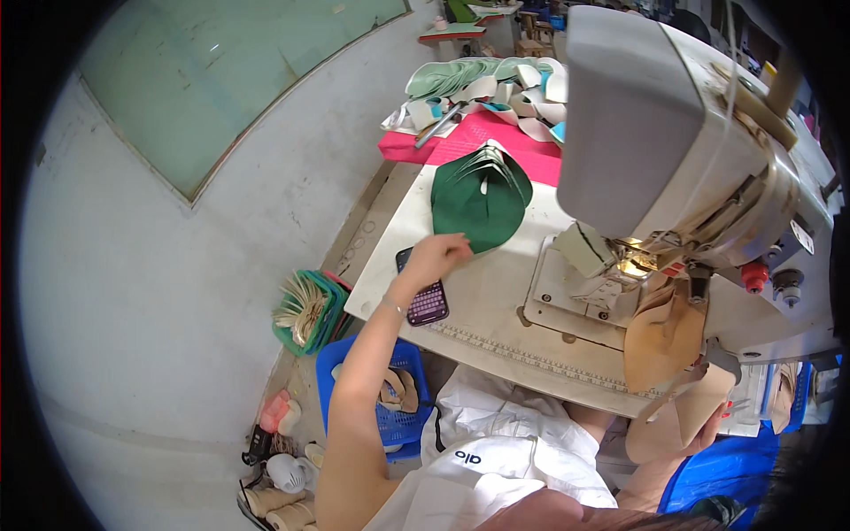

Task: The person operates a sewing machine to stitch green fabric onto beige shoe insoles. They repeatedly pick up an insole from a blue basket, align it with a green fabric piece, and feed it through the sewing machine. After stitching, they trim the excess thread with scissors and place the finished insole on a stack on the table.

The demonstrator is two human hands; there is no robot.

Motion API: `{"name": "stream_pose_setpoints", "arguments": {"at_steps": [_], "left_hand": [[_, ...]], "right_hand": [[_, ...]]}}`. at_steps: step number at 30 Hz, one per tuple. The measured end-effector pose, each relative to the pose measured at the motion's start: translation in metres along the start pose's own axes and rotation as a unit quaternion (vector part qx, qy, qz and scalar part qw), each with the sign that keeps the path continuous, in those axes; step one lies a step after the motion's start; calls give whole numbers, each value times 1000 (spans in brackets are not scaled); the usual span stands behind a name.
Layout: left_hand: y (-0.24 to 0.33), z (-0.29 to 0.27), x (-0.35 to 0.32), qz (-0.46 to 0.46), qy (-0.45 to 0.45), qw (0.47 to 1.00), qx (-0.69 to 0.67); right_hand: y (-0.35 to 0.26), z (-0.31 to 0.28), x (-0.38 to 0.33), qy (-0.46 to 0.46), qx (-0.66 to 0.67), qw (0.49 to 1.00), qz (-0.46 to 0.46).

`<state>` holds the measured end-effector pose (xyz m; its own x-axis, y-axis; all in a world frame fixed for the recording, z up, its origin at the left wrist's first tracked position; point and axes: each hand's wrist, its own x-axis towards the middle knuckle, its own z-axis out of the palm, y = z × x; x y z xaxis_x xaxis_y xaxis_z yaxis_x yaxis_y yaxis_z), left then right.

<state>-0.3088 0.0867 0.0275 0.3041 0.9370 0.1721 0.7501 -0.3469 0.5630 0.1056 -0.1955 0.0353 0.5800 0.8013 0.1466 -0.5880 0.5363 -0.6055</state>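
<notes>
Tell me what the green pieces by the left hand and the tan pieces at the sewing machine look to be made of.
Green pieces: probably matte fabric or felt, thin, fanned in a stack. Tan pieces: apparently leather or synthetic, smooth, drooping in soft curves.

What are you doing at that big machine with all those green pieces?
A person sits at a sewing machine on a white table. Their left hand reaches out to a stack of dark green fabric pieces, fingers at its edge, just above a phone lying on the table. Tan leather pieces hang by the needle, and the right hand seems to be under them, mostly hidden. A blue basket sits on the floor below.
</notes>
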Motion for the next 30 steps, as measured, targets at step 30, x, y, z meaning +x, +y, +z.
{"name": "stream_pose_setpoints", "arguments": {"at_steps": [30], "left_hand": [[88, 159, -175, 366, -74, 925, -68]], "right_hand": [[167, 145, 25, -257, -323, 803, 429]]}}
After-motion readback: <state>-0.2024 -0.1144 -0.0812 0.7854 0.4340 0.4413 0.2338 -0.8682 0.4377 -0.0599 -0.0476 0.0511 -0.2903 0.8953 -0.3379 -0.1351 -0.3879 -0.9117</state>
